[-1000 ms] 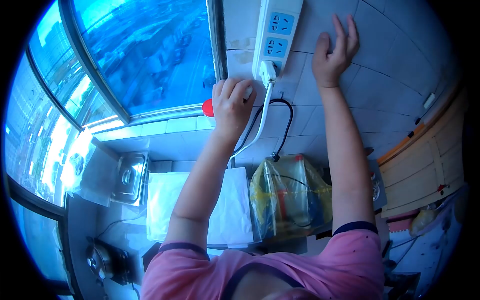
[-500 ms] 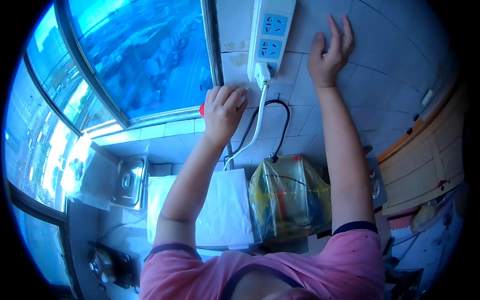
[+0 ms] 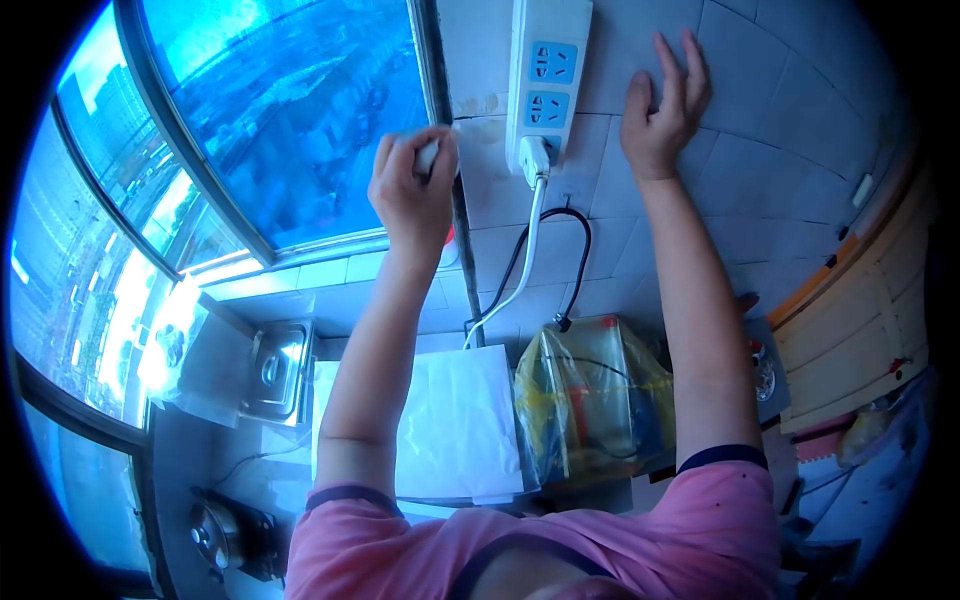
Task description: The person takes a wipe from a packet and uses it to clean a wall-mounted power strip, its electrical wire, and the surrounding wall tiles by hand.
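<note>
My left hand is raised in front of the window's edge, its fingers curled round a small whitish thing, perhaps a wadded cloth; most of it is hidden. To its right, a white power strip is fixed upright on the tiled wall. A white plug sits in its lowest visible socket, with a white cord hanging down. My right hand lies near the wall tiles right of the strip, fingers apart and holding nothing.
Below are a white-covered surface, a box in yellowish plastic and a steel lidded tray. A pot stands at lower left. A black cable loops down the wall. The window fills the upper left.
My left hand has moved left and up, off the wall tiles beside the window frame, still gripping the whitish thing. My right hand keeps nearly the same place while the view shifts slightly.
</note>
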{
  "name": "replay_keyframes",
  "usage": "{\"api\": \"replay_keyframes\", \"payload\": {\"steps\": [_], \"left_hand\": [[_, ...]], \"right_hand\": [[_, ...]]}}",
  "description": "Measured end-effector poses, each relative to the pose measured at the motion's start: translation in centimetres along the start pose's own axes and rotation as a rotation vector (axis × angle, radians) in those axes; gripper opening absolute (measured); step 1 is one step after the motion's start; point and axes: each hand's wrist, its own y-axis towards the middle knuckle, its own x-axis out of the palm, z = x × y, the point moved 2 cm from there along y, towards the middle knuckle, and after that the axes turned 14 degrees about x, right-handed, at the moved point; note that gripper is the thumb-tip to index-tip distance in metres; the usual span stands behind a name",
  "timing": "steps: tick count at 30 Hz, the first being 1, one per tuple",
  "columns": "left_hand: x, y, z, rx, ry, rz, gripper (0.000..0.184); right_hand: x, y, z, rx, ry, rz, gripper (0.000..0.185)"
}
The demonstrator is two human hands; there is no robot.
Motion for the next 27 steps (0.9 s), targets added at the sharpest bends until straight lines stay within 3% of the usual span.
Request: {"api": "replay_keyframes", "payload": {"steps": [3,9,14,27], "left_hand": [[0.7,2.4,-0.2,0.0,-0.047,0.009,0.011],[0.8,1.4,-0.3,0.226,0.114,-0.145,0.008],[0.7,3.4,0.0,0.129,0.051,-0.109,0.007],[1.2,3.9,-0.3,0.179,0.059,-0.09,0.008]], "right_hand": [[0.0,-0.2,0.1,-0.001,-0.007,0.018,0.039],[-0.1,-0.1,0.3,-0.007,-0.008,0.011,0.039],[-0.2,-0.1,0.3,0.013,-0.012,-0.016,0.039],[-0.2,-0.2,0.1,0.029,0.009,-0.018,0.041]]}}
